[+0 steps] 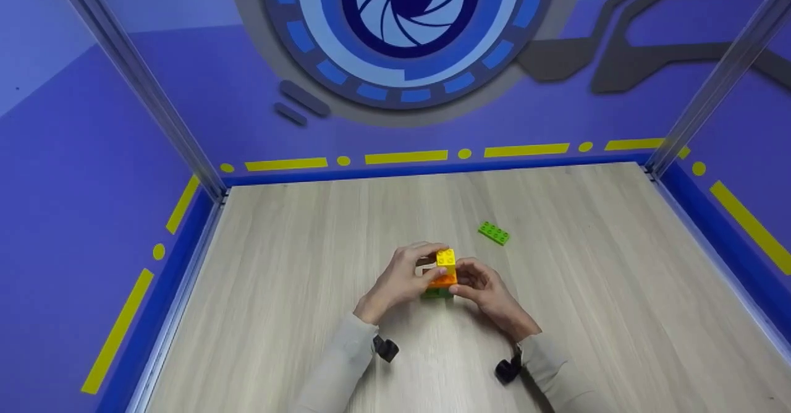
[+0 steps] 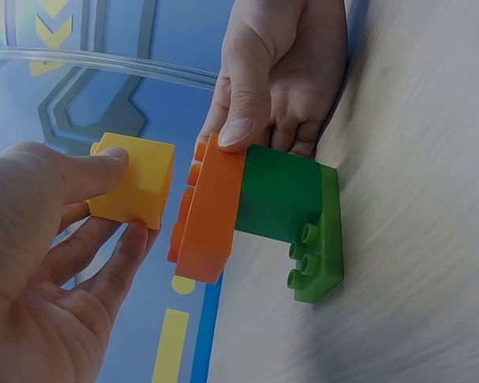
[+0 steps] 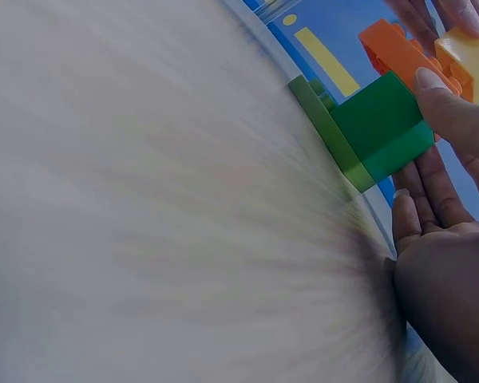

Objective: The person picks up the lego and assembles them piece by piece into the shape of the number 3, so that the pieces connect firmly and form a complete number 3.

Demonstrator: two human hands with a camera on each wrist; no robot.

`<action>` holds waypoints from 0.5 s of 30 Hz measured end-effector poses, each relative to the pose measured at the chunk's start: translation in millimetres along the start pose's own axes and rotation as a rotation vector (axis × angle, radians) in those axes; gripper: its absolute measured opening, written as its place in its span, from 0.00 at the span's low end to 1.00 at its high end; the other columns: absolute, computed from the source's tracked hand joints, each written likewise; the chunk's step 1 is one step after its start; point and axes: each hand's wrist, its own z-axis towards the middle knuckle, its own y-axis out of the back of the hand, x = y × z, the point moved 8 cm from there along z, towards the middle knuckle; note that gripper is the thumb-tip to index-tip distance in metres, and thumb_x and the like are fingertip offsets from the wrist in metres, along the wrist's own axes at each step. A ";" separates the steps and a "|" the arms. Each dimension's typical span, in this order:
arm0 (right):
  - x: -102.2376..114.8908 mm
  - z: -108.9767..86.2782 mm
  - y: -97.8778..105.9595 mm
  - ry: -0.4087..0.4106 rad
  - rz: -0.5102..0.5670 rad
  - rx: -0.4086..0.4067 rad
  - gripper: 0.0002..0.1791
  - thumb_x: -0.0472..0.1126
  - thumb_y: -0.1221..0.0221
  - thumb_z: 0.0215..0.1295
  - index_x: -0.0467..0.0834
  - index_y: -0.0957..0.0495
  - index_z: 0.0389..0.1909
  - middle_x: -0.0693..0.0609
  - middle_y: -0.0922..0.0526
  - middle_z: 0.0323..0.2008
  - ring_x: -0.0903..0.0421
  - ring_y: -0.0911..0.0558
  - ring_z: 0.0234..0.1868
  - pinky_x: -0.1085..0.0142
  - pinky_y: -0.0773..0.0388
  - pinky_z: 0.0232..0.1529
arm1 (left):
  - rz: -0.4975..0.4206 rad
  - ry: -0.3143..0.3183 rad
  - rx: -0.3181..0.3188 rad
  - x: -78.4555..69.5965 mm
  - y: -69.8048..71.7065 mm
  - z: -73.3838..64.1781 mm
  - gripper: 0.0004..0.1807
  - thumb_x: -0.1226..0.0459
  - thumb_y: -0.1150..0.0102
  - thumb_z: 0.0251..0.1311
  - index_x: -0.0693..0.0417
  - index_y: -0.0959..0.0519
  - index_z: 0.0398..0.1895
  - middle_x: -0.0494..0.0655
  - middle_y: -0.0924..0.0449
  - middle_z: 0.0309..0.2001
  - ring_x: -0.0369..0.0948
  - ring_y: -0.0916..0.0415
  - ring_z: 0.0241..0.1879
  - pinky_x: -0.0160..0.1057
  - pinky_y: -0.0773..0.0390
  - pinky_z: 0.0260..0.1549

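Note:
My left hand (image 1: 401, 275) pinches a yellow toy building brick (image 2: 140, 182) between thumb and fingertips. In the left wrist view a small gap separates it from the studs of an orange brick (image 2: 211, 215). That orange brick sits on a dark green brick (image 2: 281, 191), which is joined to a light green studded plate (image 2: 330, 239) at the bottom; together they form a stepped stack on the table. From the other side my right hand (image 1: 491, 292) holds the stack, its thumb pressed on the orange brick's edge and its fingers partly hidden behind.
A loose light green studded plate (image 1: 494, 233) lies on the wooden table (image 1: 296, 246), beyond the right hand. Blue-purple panels (image 1: 185, 104) with yellow markings close off the back and both sides. Black wrist cameras (image 1: 386, 348) are strapped near both cuffs.

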 end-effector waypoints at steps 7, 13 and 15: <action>0.0 -0.7 -0.1 -0.004 -0.006 0.002 0.26 0.34 0.31 0.70 0.33 0.26 0.66 0.43 0.19 0.62 0.50 0.18 0.60 0.65 0.16 0.60 | 0.011 -0.006 0.013 -0.5 -3.3 -1.2 0.23 0.68 0.36 0.74 0.57 0.21 0.70 0.50 0.17 0.63 0.41 0.18 0.63 0.34 0.18 0.62; 0.4 -0.6 -0.5 -0.015 -0.017 -0.004 0.27 0.35 0.30 0.71 0.35 0.26 0.66 0.45 0.19 0.63 0.49 0.18 0.62 0.65 0.17 0.62 | -0.008 0.004 0.020 0.7 -5.2 -1.3 0.23 0.69 0.36 0.74 0.55 0.21 0.70 0.50 0.17 0.63 0.41 0.18 0.62 0.33 0.18 0.61; 0.2 -1.0 -0.2 -0.016 -0.020 -0.003 0.27 0.35 0.31 0.71 0.35 0.26 0.66 0.46 0.18 0.62 0.49 0.18 0.62 0.65 0.17 0.62 | -0.008 0.007 0.022 1.5 -6.1 -1.5 0.23 0.68 0.35 0.74 0.55 0.21 0.70 0.50 0.17 0.63 0.40 0.18 0.62 0.33 0.18 0.61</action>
